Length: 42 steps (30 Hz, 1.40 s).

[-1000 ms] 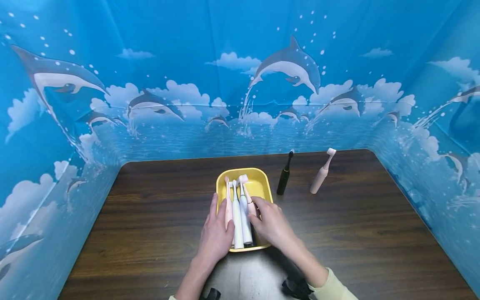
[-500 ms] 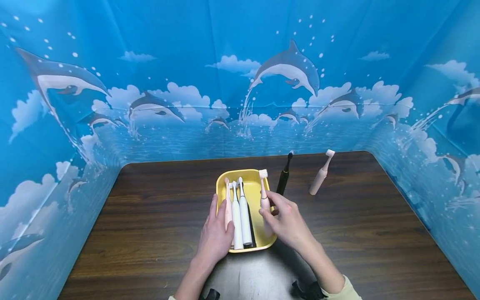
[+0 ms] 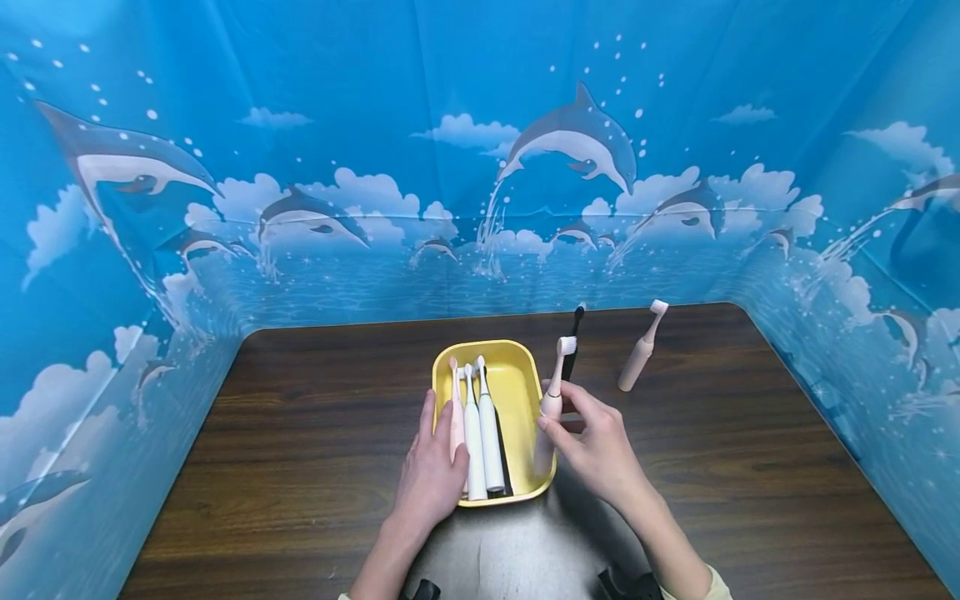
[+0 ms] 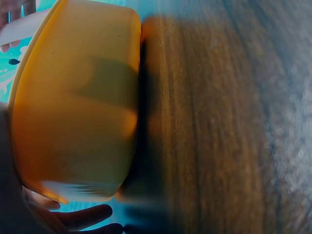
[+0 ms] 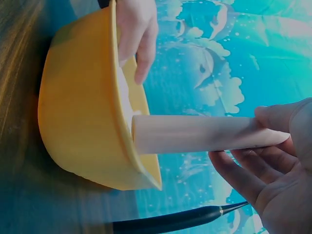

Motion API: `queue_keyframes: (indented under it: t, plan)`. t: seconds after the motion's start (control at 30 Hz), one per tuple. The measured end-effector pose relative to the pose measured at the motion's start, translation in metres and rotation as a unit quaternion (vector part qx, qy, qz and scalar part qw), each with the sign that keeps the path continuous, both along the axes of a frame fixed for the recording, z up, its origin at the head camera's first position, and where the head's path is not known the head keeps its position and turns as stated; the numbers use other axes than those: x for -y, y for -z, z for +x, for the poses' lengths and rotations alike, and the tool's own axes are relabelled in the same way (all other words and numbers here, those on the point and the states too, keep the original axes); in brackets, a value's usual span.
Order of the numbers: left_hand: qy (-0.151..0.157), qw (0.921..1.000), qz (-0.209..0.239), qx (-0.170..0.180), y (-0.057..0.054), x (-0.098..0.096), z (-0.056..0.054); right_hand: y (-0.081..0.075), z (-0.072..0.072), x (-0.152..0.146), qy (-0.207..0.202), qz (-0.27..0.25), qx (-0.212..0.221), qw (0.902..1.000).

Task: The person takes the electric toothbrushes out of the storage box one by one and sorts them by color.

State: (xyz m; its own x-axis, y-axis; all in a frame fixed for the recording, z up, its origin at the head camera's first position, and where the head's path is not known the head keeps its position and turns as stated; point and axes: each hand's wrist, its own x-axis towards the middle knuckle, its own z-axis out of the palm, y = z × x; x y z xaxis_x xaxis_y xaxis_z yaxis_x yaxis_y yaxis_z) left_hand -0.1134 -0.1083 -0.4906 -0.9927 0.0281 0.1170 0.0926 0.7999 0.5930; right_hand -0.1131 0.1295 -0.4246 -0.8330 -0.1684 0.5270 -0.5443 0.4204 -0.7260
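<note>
In the head view my right hand (image 3: 596,442) pinches a pale pink electric toothbrush (image 3: 553,407) by its handle, brush head up, over the right rim of a yellow plastic bin (image 3: 527,493). Its lower end overlaps the rim in the right wrist view, where thumb and fingers bracket the pink handle (image 5: 190,132). My left hand (image 3: 431,467) rests over the bin's left side with straight fingers, the thumb beside the brushes. Inside lie a pink toothbrush (image 3: 456,417), white toothbrushes (image 3: 489,442) and a black handle (image 3: 504,467), partly hidden.
Beyond the bin on the dark wood table (image 3: 315,433), a black electric toothbrush (image 3: 570,362) stands upright, partly behind the held one. A second pink toothbrush (image 3: 637,362) stands to its right. A blue dolphin-print curtain (image 3: 375,167) encloses the table's back and sides.
My right hand has lifted the pink toothbrush from beside the white ones and carried it right to the bin's right rim. The left hand has stayed in place.
</note>
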Motion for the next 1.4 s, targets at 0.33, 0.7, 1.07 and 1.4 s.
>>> queue_keyframes:
  t: [0.33, 0.7, 1.07, 1.4]
  plan:
    - [0.000, 1.0000, -0.001, 0.007, -0.001, 0.001, 0.000, -0.005, 0.008, -0.017, 0.027, 0.008, -0.008, 0.9996]
    - [-0.002, 0.9999, 0.000, 0.012, 0.001, 0.001, 0.000, 0.005, 0.004, -0.048, 0.097, 0.017, -0.046, 0.9941]
    - [-0.008, 0.9995, 0.012, 0.029, -0.001, 0.000, -0.001, 0.023, -0.022, -0.092, 0.187, 0.056, -0.100, 0.9755]
    - [-0.007, 0.9994, 0.014, 0.031, -0.002, -0.002, -0.001, 0.042, -0.045, -0.110, 0.274, 0.025, -0.092, 0.9570]
